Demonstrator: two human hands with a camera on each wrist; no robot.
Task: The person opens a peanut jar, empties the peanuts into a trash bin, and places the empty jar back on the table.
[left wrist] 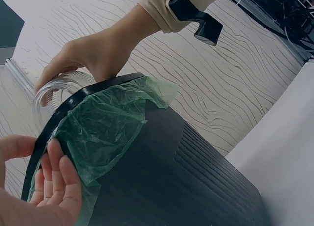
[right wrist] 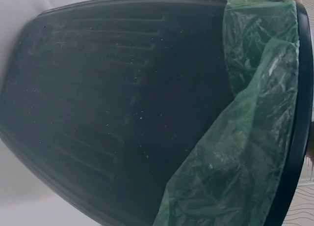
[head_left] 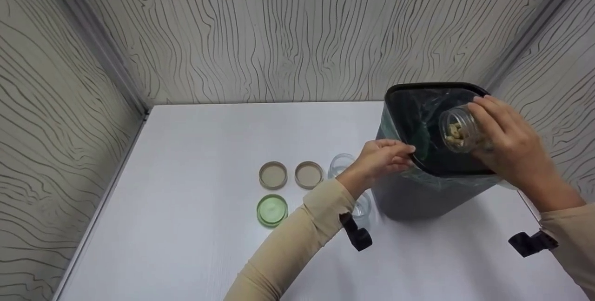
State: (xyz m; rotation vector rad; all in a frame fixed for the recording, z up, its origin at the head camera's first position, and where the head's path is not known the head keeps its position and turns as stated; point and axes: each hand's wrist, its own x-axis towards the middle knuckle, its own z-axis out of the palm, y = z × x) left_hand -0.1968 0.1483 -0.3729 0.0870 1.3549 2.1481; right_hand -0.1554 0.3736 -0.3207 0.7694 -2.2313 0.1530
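A dark trash bin (head_left: 413, 198) stands at the right of the white table, its black rim (head_left: 453, 86) lined with a green plastic bag (left wrist: 105, 132). My left hand (head_left: 383, 157) pinches the near left part of that rim, thumb on one side and fingers against the bag outside. Over the bin's mouth my right hand (head_left: 513, 140) grips a clear jar (head_left: 468, 122), tipped on its side with its opening facing left. Small yellowish-brown pieces (head_left: 454, 132) lie inside the jar. In the right wrist view the bin's wall (right wrist: 122, 98) and bag fill the picture; the right hand hardly shows.
Left of the bin lie two beige lids (head_left: 273, 175) and a green lid (head_left: 272, 210). Two clear jars, one farther back (head_left: 340, 162) and one nearer (head_left: 361, 205), stand partly behind my left arm. Patterned wall panels (head_left: 279, 36) enclose the table.
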